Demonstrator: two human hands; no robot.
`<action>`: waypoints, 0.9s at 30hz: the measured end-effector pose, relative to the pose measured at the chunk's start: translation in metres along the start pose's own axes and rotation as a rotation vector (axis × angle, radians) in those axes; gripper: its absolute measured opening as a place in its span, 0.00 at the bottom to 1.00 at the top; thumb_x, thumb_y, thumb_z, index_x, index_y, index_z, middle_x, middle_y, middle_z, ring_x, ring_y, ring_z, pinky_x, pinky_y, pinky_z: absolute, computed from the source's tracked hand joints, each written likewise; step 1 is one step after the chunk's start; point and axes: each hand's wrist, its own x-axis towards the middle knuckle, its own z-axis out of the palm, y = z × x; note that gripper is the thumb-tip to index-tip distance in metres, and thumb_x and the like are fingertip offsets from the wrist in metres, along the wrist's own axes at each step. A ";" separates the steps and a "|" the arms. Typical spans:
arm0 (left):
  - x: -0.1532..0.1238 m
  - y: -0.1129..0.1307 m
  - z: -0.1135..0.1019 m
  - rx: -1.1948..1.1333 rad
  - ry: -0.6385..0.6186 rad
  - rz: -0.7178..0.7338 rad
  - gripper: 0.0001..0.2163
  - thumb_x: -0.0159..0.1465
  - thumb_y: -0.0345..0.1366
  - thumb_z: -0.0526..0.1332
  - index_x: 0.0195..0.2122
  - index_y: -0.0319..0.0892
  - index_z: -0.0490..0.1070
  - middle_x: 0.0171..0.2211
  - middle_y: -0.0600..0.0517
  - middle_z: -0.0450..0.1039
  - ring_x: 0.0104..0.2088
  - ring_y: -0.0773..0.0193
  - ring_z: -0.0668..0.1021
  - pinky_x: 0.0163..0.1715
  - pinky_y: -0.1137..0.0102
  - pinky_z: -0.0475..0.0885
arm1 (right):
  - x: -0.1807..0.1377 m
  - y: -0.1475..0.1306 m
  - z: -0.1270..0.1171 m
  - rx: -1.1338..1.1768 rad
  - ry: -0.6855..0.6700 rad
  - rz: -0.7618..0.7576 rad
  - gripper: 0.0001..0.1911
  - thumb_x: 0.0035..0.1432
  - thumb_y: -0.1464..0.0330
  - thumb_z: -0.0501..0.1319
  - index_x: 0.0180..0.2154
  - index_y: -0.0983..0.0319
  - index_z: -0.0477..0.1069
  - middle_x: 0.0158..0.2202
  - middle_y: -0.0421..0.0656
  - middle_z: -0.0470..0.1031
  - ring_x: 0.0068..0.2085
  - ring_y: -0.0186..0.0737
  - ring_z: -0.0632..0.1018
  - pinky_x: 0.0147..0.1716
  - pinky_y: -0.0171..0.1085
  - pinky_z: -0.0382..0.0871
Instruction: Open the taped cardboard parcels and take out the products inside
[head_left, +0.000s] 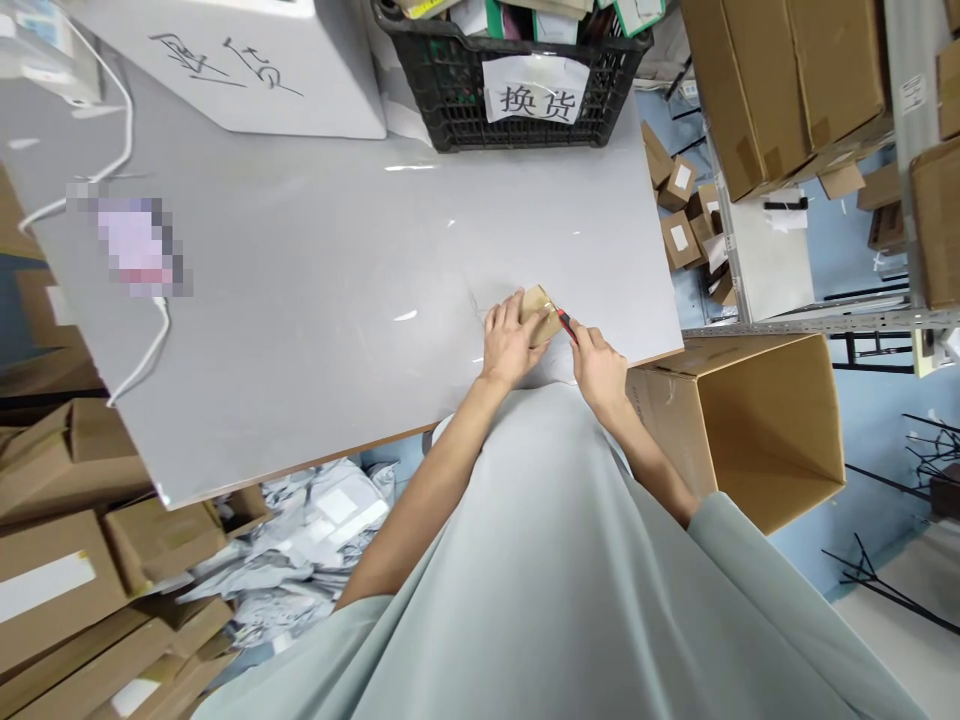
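A small brown cardboard box (538, 300) lies on the grey table (315, 300) near its front edge. My left hand (510, 342) rests on top of the box, fingers pressed down on it. My right hand (598, 362) is closed round a red utility knife (567, 325), whose tip touches the right side of the box.
A black plastic crate (450, 95) with a paper label stands at the table's back, beside a white box (247, 70). A white cable (142, 355) runs along the left. A large open carton (757, 420) stands right of the table; cardboard boxes (75, 560) and grey mailers (315, 540) lie on the floor.
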 end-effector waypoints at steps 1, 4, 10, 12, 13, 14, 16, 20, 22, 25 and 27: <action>0.000 0.000 0.000 0.004 -0.002 -0.002 0.28 0.68 0.42 0.74 0.69 0.52 0.75 0.83 0.40 0.56 0.79 0.33 0.64 0.77 0.35 0.58 | 0.006 -0.001 0.005 0.005 0.007 -0.014 0.31 0.84 0.69 0.43 0.80 0.53 0.61 0.66 0.54 0.77 0.53 0.49 0.86 0.48 0.40 0.81; 0.001 0.001 0.001 0.019 -0.002 -0.011 0.28 0.69 0.42 0.73 0.69 0.50 0.75 0.82 0.38 0.56 0.78 0.32 0.64 0.76 0.36 0.58 | 0.022 -0.004 0.020 -0.017 0.021 -0.032 0.32 0.82 0.70 0.43 0.81 0.53 0.59 0.69 0.54 0.75 0.55 0.48 0.85 0.49 0.39 0.81; 0.001 0.005 0.000 0.019 0.006 -0.020 0.27 0.71 0.44 0.70 0.71 0.50 0.75 0.82 0.38 0.56 0.78 0.32 0.65 0.74 0.37 0.59 | 0.023 -0.012 0.024 -0.116 0.016 -0.021 0.34 0.81 0.74 0.43 0.81 0.54 0.57 0.66 0.56 0.77 0.58 0.47 0.84 0.50 0.38 0.82; 0.000 0.007 0.000 0.032 0.010 -0.033 0.27 0.71 0.44 0.70 0.71 0.50 0.75 0.82 0.37 0.57 0.77 0.31 0.66 0.74 0.37 0.60 | 0.016 -0.013 0.019 -0.137 -0.003 -0.005 0.35 0.80 0.75 0.45 0.81 0.55 0.57 0.63 0.56 0.79 0.57 0.48 0.84 0.49 0.39 0.83; -0.001 0.008 0.000 0.038 0.010 -0.036 0.27 0.70 0.44 0.71 0.70 0.50 0.76 0.82 0.37 0.58 0.76 0.32 0.66 0.73 0.37 0.61 | 0.011 -0.012 0.016 -0.145 -0.015 0.009 0.34 0.80 0.76 0.46 0.81 0.55 0.57 0.61 0.57 0.80 0.56 0.48 0.85 0.48 0.39 0.83; -0.001 0.009 0.000 0.043 0.006 -0.034 0.26 0.70 0.43 0.71 0.70 0.50 0.77 0.82 0.38 0.58 0.76 0.32 0.67 0.73 0.38 0.61 | 0.006 -0.011 0.013 -0.153 -0.028 0.025 0.34 0.80 0.76 0.47 0.81 0.55 0.58 0.59 0.57 0.81 0.55 0.48 0.85 0.48 0.39 0.83; -0.001 0.011 0.000 0.046 -0.007 -0.020 0.25 0.70 0.43 0.71 0.68 0.50 0.78 0.81 0.39 0.59 0.76 0.33 0.67 0.73 0.39 0.61 | -0.006 -0.008 0.007 -0.165 -0.047 0.055 0.33 0.80 0.76 0.49 0.80 0.54 0.60 0.57 0.56 0.82 0.53 0.47 0.86 0.47 0.39 0.83; 0.002 0.010 -0.003 0.039 -0.003 -0.038 0.26 0.69 0.41 0.72 0.68 0.51 0.78 0.80 0.39 0.60 0.75 0.34 0.68 0.74 0.40 0.62 | -0.030 0.003 0.001 -0.136 -0.035 0.104 0.30 0.81 0.74 0.50 0.77 0.53 0.64 0.55 0.53 0.84 0.50 0.46 0.88 0.46 0.37 0.81; 0.003 0.006 -0.007 0.019 0.004 -0.039 0.27 0.67 0.41 0.73 0.68 0.50 0.77 0.79 0.37 0.61 0.75 0.34 0.68 0.75 0.39 0.60 | -0.035 0.012 0.003 -0.065 0.024 0.138 0.28 0.83 0.70 0.50 0.77 0.54 0.64 0.57 0.53 0.85 0.50 0.48 0.88 0.47 0.39 0.81; -0.007 -0.008 -0.016 -0.045 0.001 -0.009 0.33 0.65 0.40 0.75 0.71 0.49 0.72 0.77 0.36 0.63 0.77 0.33 0.67 0.79 0.34 0.52 | -0.025 0.031 0.020 0.135 0.132 0.187 0.28 0.83 0.63 0.52 0.78 0.58 0.62 0.58 0.55 0.86 0.51 0.53 0.89 0.51 0.45 0.81; -0.025 -0.025 -0.025 -0.103 0.011 -0.031 0.42 0.64 0.40 0.75 0.78 0.48 0.63 0.78 0.35 0.62 0.80 0.32 0.63 0.80 0.31 0.48 | -0.008 0.045 0.041 0.316 0.156 0.195 0.26 0.81 0.61 0.55 0.73 0.61 0.67 0.54 0.55 0.88 0.50 0.55 0.89 0.53 0.48 0.81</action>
